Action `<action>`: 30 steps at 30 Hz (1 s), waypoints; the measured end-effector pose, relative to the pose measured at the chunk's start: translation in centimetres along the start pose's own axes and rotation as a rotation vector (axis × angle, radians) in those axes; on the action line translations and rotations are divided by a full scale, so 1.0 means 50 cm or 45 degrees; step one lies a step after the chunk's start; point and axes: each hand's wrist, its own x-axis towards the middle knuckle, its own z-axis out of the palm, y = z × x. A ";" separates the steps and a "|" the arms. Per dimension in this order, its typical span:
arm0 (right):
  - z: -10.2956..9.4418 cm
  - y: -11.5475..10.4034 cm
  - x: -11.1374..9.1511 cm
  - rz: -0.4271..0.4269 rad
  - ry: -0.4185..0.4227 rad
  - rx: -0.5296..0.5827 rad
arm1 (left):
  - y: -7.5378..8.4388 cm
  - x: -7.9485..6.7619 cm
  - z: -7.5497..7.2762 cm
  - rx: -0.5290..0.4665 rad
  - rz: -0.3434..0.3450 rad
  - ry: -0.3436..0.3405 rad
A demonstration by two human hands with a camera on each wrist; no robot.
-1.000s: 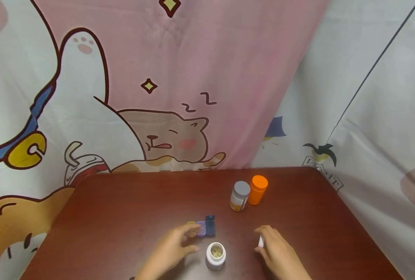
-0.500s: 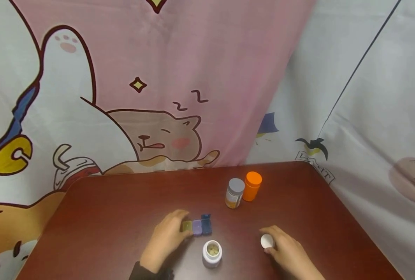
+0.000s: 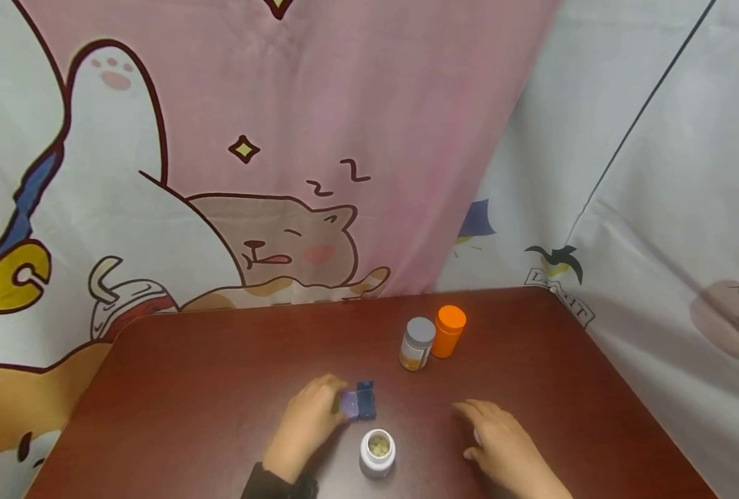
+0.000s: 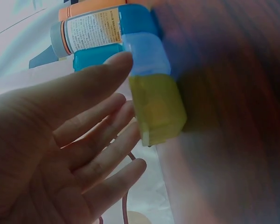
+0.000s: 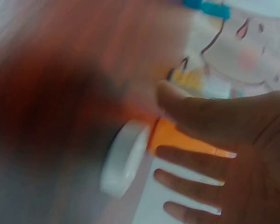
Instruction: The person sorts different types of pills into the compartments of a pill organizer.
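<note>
A small pill organizer (image 4: pixel 149 56) lies on the table with yellow, purple and blue compartments; the blue lid (image 3: pixel 365 386) stands raised. My left hand (image 3: pixel 312 414) is at its yellow end, thumb and fingers extended and close to the box; whether they touch it is unclear. Just in front stands an uncapped white bottle (image 3: pixel 377 461) with pale tablets inside. Farther right, my right hand (image 3: pixel 503 443) hovers over a white bottle cap (image 5: pixel 126 158), mostly hidden from the head view. In the right wrist view its fingers are extended and apart from the cap.
Behind the organizer stand a grey-lidded bottle (image 3: pixel 416 344) and an orange bottle (image 3: pixel 449 333), side by side on the brown table (image 3: pixel 251 353). A cartoon-printed curtain (image 3: pixel 407 138) hangs along the table's back edge.
My left hand has moved over to the organizer's yellow end. The right hand earlier held the white cap, its disc showing half a second ago; now its fingers are off it. The head view shifted slightly.
</note>
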 end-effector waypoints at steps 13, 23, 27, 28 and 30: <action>0.079 -0.154 0.035 -0.261 -0.235 0.452 | 0.003 -0.015 0.011 0.062 -0.001 0.036; 0.086 -0.139 0.040 -0.236 0.027 0.490 | 0.019 -0.017 0.010 0.183 -0.047 0.127; 0.074 -0.125 0.060 -0.191 0.203 0.414 | 0.019 -0.018 0.009 0.198 -0.068 0.120; 0.070 -0.122 0.067 -0.184 0.234 0.395 | 0.018 -0.018 0.009 0.199 -0.068 0.123; 0.065 -0.116 0.082 -0.189 0.298 0.335 | 0.017 -0.018 0.010 0.195 -0.066 0.130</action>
